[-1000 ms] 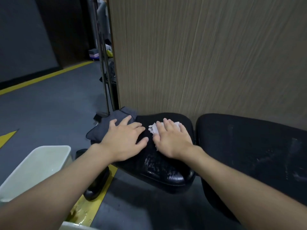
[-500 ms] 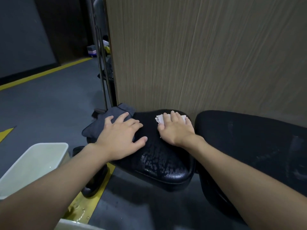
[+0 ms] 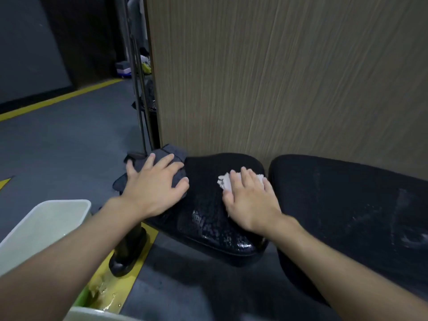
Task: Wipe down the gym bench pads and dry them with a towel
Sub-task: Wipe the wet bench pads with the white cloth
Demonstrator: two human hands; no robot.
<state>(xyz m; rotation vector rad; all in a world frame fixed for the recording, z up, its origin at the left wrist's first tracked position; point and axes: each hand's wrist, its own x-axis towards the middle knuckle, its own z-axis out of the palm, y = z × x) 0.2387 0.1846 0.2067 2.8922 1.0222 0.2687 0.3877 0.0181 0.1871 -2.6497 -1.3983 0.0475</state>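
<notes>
One white tub near black pad

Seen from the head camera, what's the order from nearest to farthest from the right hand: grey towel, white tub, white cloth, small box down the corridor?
1. white cloth: under the right hand, on the pad.
2. grey towel: pad's left end, under the left hand.
3. white tub: low at the left.
4. small box: far back, upper left.

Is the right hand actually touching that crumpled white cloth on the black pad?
Touching. The head view shows the right hand lying flat over the crumpled white cloth, straight fingers pressing it onto the small black textured bench pad.
</notes>
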